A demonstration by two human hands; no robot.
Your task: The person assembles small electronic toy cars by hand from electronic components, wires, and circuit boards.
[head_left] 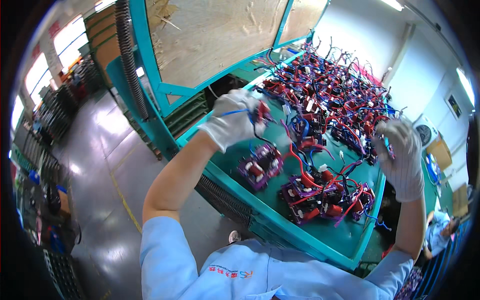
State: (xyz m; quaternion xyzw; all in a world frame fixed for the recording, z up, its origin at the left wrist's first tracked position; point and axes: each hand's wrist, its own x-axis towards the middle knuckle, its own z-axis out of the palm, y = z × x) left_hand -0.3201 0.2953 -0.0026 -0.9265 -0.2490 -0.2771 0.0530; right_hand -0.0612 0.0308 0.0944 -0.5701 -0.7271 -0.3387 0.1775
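Both my hands wear white gloves. My left hand [231, 120] is closed on a wired circuit board [262, 111] above the tray's left edge, and a blue wire crosses the glove. Just below it is a purple circuit board [260, 166] with red and black parts, slightly blurred. On the right, my right hand [403, 157] has its fingers curled down at the edge of the heap; a bit of purple shows by them, but what they grip is too blurred to name. Nearest me, several purple boards [325, 197] with red and blue wires lie together on the green tray [345, 240].
A large heap of wired boards [330, 95] covers the tray's far part. At the left rises a teal frame with a wooden panel [215, 40] and a ribbed hose [131, 60]. A person [440, 230] sits at the far right. Racks [57, 117] line the aisle.
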